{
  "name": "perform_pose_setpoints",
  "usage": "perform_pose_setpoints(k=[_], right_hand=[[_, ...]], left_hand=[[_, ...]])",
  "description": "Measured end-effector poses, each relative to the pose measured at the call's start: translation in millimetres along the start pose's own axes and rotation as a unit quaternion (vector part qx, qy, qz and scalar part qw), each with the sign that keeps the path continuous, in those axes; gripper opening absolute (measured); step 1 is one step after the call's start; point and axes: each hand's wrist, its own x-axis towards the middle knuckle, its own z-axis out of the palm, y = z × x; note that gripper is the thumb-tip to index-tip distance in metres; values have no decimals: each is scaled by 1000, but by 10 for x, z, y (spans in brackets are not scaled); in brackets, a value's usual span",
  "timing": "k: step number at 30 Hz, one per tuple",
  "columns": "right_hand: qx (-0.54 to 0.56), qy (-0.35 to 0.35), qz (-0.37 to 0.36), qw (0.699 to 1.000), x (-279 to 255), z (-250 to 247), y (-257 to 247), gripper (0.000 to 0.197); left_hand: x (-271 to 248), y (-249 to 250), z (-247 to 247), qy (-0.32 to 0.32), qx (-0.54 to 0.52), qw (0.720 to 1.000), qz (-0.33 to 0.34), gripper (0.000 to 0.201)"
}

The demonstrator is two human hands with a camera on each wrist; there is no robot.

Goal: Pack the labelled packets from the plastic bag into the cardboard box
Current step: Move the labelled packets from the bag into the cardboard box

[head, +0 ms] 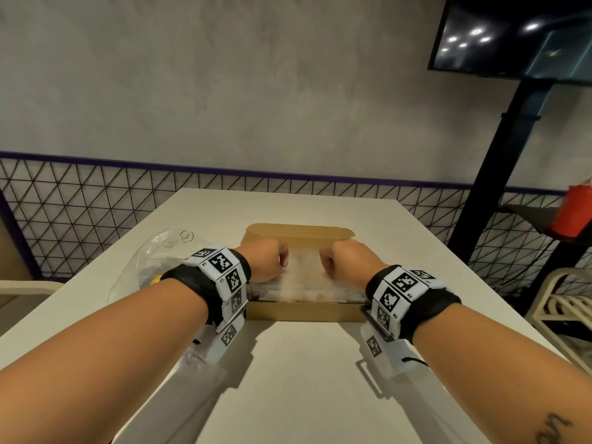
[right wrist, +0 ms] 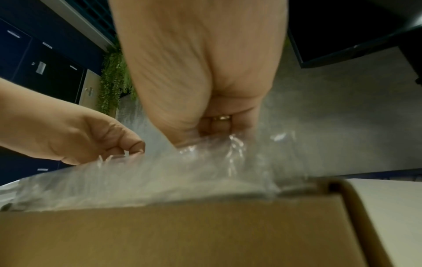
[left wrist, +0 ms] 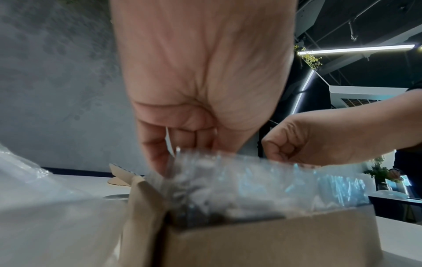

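A shallow brown cardboard box (head: 301,310) lies open in the middle of the white table, its lid flap folded back. Clear plastic packets (head: 304,280) fill it, blurred. My left hand (head: 267,259) is over the box's left half with fingers curled, pinching the top edge of the packets (left wrist: 205,171). My right hand (head: 341,259) is over the right half, fingers curled on the same clear plastic (right wrist: 205,162). A crumpled clear plastic bag (head: 150,261) lies left of the box, partly hidden by my left wrist. No labels are readable.
The white table (head: 288,379) runs toward me in front of the box. A wire-grid panel and grey wall stand behind it. A black screen stand (head: 499,161), a red container (head: 573,213) and a cream chair (head: 563,312) are at the right.
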Motion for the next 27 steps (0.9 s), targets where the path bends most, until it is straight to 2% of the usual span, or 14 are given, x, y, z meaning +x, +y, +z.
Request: perform_pose_setpoints(k=[3,6,9,12,14,15,17,18,20,27], right_hand=[[42,-3,0,999,-16,7,17,34],[63,-34,-2,997,-32,-1,-6,20],[88,-24,23,996,-37,-36,-13,11],[109,7,60,992,-34,-101,9,20],[100,12,70,992,-46,-112,8,35],[85,-5,62,994,-63,-96,-1,46],[41,-82,21,996,-122,-31,-45,68],[21,-124,12,992,-159,21,-76,76],[-6,-173,18,985,-213,120,-109,83],[-13,-178,39,983,-162,153,-100,82]], left_hand=[[-6,8,2,-2,-5,1000,-1,18],[-17,15,10,-15,-7,1000,-2,22],[-42,45,5,-2,-17,1000,-3,28],[-106,77,-13,76,-52,996,5,27],[-149,79,-13,89,-34,995,18,38],[-171,84,1,67,-11,997,24,47],[-223,109,65,-18,41,999,22,63],[-243,122,104,-59,63,996,15,68],[-253,132,191,-99,90,991,0,68],[-205,151,175,-84,57,994,-28,65]])
